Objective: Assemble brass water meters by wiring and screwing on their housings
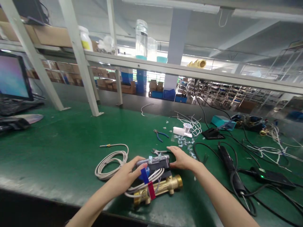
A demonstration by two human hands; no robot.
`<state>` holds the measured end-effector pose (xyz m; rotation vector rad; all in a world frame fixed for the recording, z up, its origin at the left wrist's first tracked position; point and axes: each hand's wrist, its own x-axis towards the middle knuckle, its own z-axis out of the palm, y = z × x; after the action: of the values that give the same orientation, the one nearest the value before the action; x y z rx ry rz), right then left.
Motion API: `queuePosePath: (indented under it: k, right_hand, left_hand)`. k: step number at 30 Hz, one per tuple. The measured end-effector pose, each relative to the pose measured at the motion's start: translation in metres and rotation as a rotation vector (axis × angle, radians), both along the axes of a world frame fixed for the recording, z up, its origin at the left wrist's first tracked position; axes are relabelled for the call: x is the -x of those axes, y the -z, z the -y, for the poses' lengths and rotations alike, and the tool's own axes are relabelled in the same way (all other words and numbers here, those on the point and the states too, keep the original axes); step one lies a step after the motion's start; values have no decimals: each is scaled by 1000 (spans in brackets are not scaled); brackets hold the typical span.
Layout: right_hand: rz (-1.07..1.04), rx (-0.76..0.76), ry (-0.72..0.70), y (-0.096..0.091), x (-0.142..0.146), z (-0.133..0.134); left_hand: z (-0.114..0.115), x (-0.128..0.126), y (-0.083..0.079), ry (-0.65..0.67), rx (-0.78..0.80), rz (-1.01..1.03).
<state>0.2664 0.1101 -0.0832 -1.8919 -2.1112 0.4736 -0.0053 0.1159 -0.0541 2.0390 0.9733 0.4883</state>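
A brass flow meter [163, 188] lies on the green desk in front of me, with a dark electronics box [158, 164] above its pipe body. Small clear-blue connectors sit on top of the box. Bundled pale cables [148, 182] loop over its front, beside a blue strap and a red strap [151, 190]. My left hand [129, 176] is closed around the box's left end. At the right end is my right hand [181, 158], thumb and fingers apart; whether it presses on the box is unclear. Gray-handled cutters [156, 152] lie just behind the box, partly hidden.
A coiled cable [111, 164] lies left. Behind are blue-handled pliers [161, 135], scattered small connectors [184, 141], a wire spool [187, 126] and white wires [195, 124]. Black cords and a power adapter [272, 177] occupy the right. A shelf [142, 63] spans overhead; a monitor [14, 75] stands left.
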Motion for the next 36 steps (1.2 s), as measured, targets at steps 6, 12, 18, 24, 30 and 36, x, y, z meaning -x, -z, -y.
queuePosePath:
  k: [6, 12, 18, 24, 30, 36]
  right_hand:
    - [145, 163, -18, -8, 3, 0]
    - [334, 313, 44, -24, 9, 6]
    - [417, 278, 86, -15, 4, 21]
    - [339, 184, 228, -8, -11, 40]
    - [137, 29, 254, -42, -12, 83]
    - [34, -136, 85, -53, -2, 137]
  left_hand:
    - [-1, -1, -4, 53, 43, 20]
    - [-6, -4, -3, 145, 35, 53]
    - [-8, -10, -5, 249, 84, 83]
    - [-3, -12, -23, 121, 37, 118]
    - [4, -23, -36, 161, -250, -22]
    - [5, -43, -43, 350, -396, -71]
